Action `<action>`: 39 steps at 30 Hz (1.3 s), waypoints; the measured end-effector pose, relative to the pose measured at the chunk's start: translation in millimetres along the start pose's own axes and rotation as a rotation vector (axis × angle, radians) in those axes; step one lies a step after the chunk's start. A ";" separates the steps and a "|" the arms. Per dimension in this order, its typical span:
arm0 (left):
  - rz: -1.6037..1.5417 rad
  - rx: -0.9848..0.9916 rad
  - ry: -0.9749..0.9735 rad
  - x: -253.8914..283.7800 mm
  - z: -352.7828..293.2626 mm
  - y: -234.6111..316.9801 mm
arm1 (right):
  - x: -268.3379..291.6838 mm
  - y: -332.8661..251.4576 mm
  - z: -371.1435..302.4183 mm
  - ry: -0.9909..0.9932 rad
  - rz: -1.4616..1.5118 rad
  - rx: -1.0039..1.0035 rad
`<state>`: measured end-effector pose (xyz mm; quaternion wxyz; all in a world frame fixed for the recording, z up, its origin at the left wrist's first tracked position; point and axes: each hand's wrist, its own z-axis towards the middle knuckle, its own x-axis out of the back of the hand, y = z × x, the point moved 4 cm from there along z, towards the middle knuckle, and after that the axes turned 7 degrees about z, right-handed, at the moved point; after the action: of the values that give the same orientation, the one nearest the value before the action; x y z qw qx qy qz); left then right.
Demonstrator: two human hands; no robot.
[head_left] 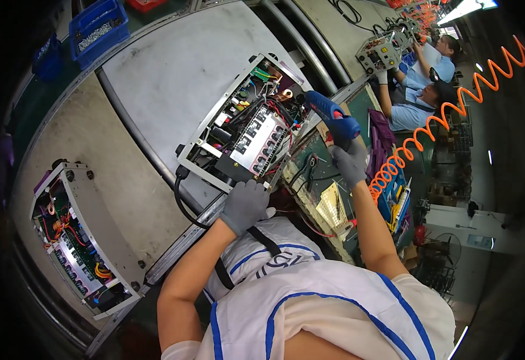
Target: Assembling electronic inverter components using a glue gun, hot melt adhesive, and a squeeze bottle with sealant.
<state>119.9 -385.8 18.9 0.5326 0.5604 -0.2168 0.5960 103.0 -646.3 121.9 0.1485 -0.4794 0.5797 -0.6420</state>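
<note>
In front of me an open electronic device (256,123) lies in its grey metal frame, with wires, a copper coil and a silver heat-sink block showing inside. My left hand (246,207), in a grey glove, rests at its near corner, fingers curled over the frame edge and thumb apart. My right hand (351,163), gloved too, is closed round the grip of a blue power drill (333,117) with red trim. The drill is raised by the device's right end, its nose toward the upper left. Whether its tip touches anything is hidden.
A second open device (85,240) stands on the conveyor at left. Blue bins (99,33) of small metal parts sit at the far left. Pliers (312,171) and a yellowish perforated plate (333,207) lie on the right-hand bench. An orange coiled hose (418,138) hangs at right, near two co-workers.
</note>
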 end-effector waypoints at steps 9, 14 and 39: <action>-0.015 0.004 0.095 3.7 -5.1 0.9 | -20.4 26.8 30.6 0.012 -0.371 0.232; -0.025 0.003 0.124 3.1 -5.1 0.8 | -24.7 23.2 32.4 0.055 -0.516 0.346; -0.053 0.020 0.118 -1.0 -2.0 -0.1 | -33.4 2.2 33.7 0.090 -0.647 0.366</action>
<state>118.9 -384.5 17.3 0.5544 0.5352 -0.1642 0.6159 145.4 -642.2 100.7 -0.0044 -0.5745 0.2800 -0.7691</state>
